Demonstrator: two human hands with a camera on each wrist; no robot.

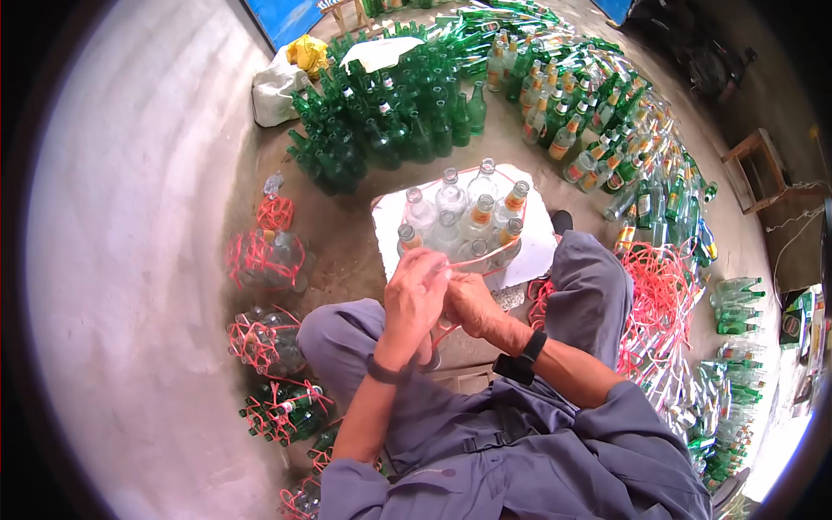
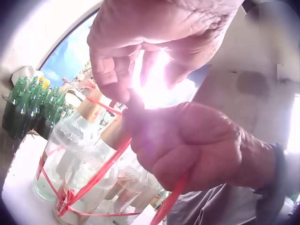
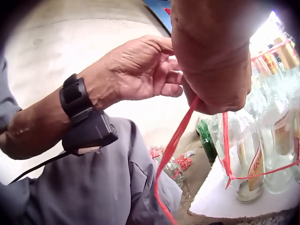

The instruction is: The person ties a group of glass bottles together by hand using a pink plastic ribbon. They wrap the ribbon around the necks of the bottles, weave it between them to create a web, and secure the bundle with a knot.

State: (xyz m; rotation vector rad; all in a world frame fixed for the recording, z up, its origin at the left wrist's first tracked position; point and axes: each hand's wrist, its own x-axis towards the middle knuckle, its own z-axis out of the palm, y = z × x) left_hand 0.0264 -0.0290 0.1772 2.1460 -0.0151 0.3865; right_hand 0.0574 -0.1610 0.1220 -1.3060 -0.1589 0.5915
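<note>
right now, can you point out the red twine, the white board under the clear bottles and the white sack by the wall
Red twine [image 2: 171,198]: left wrist view, on the strand near the bottom edge.
White board [image 1: 539,232]: head view, on its bare right side.
White sack [image 1: 276,94]: head view, on its middle.

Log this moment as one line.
left hand: close against right hand, grip unclear | right hand: grips red twine | clear bottles: upright on white board, red twine around them | green bottles: beyond
</note>
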